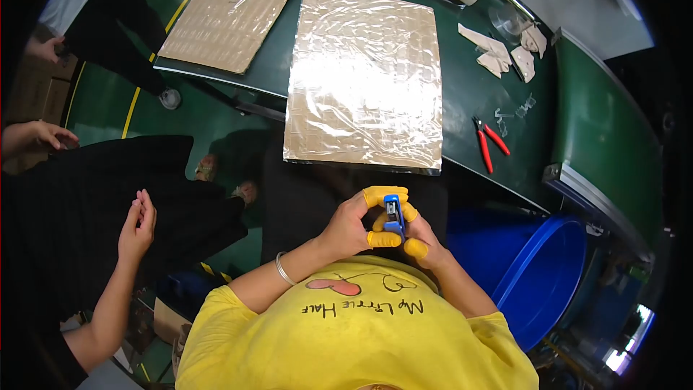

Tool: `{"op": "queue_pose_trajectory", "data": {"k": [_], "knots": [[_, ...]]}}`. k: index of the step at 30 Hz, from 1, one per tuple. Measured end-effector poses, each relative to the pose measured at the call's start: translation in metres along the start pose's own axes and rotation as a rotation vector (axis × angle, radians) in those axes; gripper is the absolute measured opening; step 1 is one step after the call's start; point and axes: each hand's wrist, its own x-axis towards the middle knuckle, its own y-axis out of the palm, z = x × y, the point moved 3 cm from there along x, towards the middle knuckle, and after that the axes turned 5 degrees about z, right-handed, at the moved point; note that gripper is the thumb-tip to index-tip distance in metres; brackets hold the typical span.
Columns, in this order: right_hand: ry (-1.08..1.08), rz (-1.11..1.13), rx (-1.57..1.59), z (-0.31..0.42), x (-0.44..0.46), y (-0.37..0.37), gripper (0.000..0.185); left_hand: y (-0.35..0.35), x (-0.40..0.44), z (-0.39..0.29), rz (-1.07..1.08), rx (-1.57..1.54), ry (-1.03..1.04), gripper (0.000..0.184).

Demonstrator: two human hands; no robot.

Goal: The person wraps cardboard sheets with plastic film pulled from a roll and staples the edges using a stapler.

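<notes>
Blue device (394, 219) (head view): between both hands, before the yellow shirt (361, 332).
Left hand (354, 224): grip clasping blue device, yellow finger covers (384, 240).
Right hand (421, 237): grip likewise clasping it.
Red-handled pliers (484, 150): on green surface (462, 112), right of film-covered panel (364, 79).

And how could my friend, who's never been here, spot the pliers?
Find the green table holding two shiny brown sheets. Look just right of the right-hand sheet, near the table's front edge. The pliers there have two red handles, while the small scraps beside them are clear.
</notes>
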Motion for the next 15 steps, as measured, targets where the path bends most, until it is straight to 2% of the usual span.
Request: {"op": "queue_pose_trajectory", "data": {"k": [3, 4, 6, 7, 8, 10, 12, 13, 15], "knots": [[0.124, 0.02, -0.152, 0.005, 0.0, 0.002, 0.071, 0.0, 0.0, 0.003, -0.028, 0.006, 0.014, 0.064], [0.073, -0.076, -0.207, 0.0, 0.004, 0.004, 0.067, 0.0, -0.002, 0.009, 0.003, -0.011, -0.027, 0.066], [0.254, -0.166, 0.076, 0.001, 0.002, 0.009, 0.059, -0.001, -0.004, 0.017, -0.009, -0.12, -0.062, 0.064], [0.146, -0.152, 0.137, -0.002, 0.005, 0.01, 0.052, -0.002, -0.004, 0.022, -0.021, -0.227, -0.089, 0.063], [0.156, -0.178, 0.213, -0.005, 0.008, 0.011, 0.052, -0.001, -0.004, 0.038, -0.059, -0.398, -0.097, 0.055], [0.186, -0.254, 0.35, -0.012, 0.013, 0.009, 0.052, -0.011, 0.0, 0.059, -0.112, -0.407, -0.136, 0.041], [0.21, -0.349, 0.428, -0.016, 0.017, 0.005, 0.051, -0.016, 0.006, 0.076, -0.148, -0.391, -0.351, 0.038], [0.196, -0.357, 0.425, -0.017, 0.02, 0.004, 0.051, -0.017, 0.013, 0.072, -0.208, -0.509, -0.436, 0.036], [0.249, -0.411, 0.447, -0.013, 0.028, 0.004, 0.052, -0.019, 0.023, 0.075, -0.245, -0.557, -0.51, 0.036]]}}
